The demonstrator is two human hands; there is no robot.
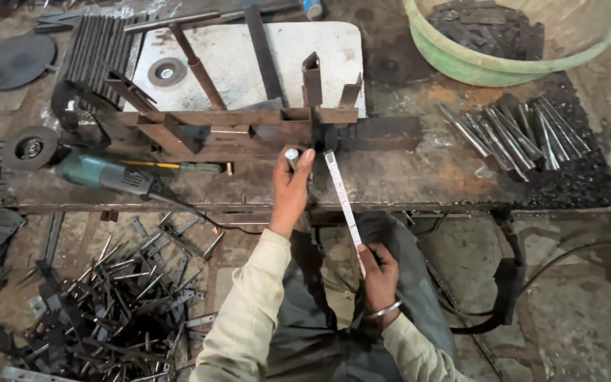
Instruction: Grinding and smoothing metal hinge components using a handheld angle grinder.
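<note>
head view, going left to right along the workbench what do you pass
grinding disc → angle grinder → left hand → tape measure → bundle of metal rods

Metal workshop, rusty tabletop [419, 177] over a dusty concrete floor [581, 311].

Green plastic basin [461, 67] w/ dark scrap at 1 o'clock; bundle of thin steel rods [518, 131] at 2–3. Teal angle grinder [100, 173] and grinding discs [30, 147] at 9–10, white board [235, 64] at 12. Heap of cut metal offcuts [114, 290] on floor at 7–8; black cable [574, 258] at 4. Flat, dim light.
</note>
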